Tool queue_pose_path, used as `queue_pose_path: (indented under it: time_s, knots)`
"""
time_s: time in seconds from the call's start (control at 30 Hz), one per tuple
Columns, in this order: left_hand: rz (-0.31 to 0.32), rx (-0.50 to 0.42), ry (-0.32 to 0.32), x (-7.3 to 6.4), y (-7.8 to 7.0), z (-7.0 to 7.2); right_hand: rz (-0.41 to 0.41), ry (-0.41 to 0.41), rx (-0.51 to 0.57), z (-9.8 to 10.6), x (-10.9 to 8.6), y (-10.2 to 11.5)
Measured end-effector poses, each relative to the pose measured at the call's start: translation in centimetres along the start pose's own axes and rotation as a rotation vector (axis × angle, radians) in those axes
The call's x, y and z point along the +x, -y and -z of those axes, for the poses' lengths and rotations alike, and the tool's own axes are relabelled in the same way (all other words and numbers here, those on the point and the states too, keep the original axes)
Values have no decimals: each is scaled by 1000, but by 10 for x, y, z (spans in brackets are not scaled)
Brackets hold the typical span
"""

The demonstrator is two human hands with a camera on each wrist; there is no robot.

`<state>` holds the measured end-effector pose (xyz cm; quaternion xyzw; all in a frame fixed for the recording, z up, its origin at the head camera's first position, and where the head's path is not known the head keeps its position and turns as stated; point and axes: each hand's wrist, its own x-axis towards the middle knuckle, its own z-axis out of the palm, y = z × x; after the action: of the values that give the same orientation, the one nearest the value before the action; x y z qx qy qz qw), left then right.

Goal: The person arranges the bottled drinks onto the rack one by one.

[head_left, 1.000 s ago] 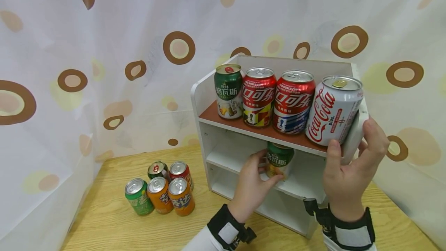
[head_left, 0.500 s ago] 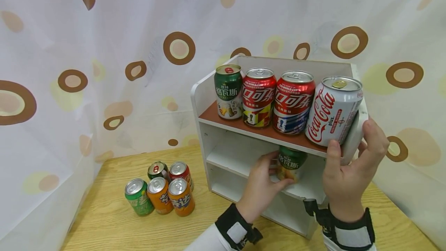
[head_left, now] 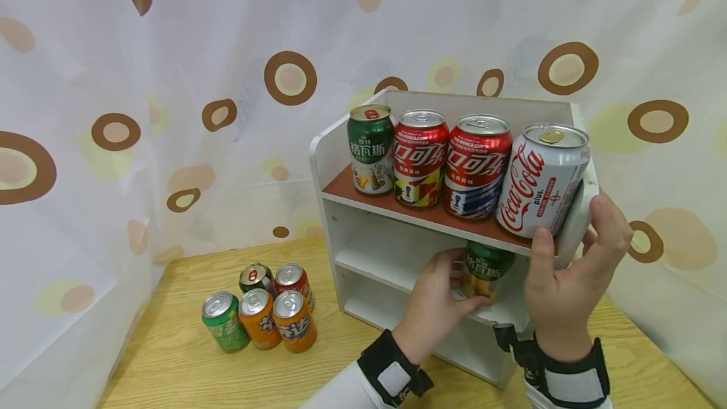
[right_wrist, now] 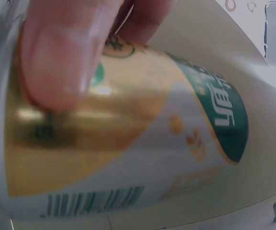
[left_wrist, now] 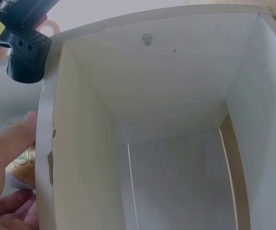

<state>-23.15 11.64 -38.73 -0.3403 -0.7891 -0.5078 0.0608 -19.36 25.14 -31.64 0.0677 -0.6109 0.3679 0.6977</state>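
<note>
My left hand (head_left: 434, 298) grips a green and white can with gold at its base (head_left: 485, 260) on the middle level of the white shelf unit (head_left: 372, 248). Its thumb lies across the front, with fingers behind the can's left side. In the right wrist view this can (right_wrist: 142, 124) fills the picture, a thumb (right_wrist: 56, 67) pressed on its gold part. My right hand (head_left: 570, 289) holds the unit's right side panel (head_left: 579, 213), thumb in front by the bottom of a white Coca-Cola can (head_left: 539, 182), fingers round the outer side. That can leans right, against the panel.
On the top shelf stand another green can (head_left: 372, 150) and two red Coca-Cola cans (head_left: 420, 160). Several cans, among them an orange one (head_left: 294, 324) and a green one (head_left: 226, 324), stand together on the wooden table (head_left: 182, 371). A patterned curtain (head_left: 227, 36) hangs behind.
My left hand has slid the green can rightward along the middle shelf, toward the right side panel. The right hand and the cans on top stay in place.
</note>
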Motion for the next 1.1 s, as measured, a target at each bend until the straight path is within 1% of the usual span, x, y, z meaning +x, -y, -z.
queue_pose_path:
  time_s: [0.23, 0.43, 0.7, 0.9, 1.0, 1.1]
  knots:
    - [-34, -7, 25, 3, -1, -2, -4, -2, -12, -2, 1, 6]
    - [-50, 5, 47, 3, -2, -4, 5, -1, -12, -1, 1, 2]
    - [-83, 44, 49, 4, -2, -4, 8, -6, 4, 0, -2, -1]
    - [-81, 46, 63, 4, -1, -7, 6, 6, -6, -1, -2, 0]
    - [-91, 53, 57, 4, -2, -8, 5, 0, -6, -1, -2, 0]
    - [-107, 78, 49, 5, -2, -10, 1, -7, -2, -1, -1, 0]
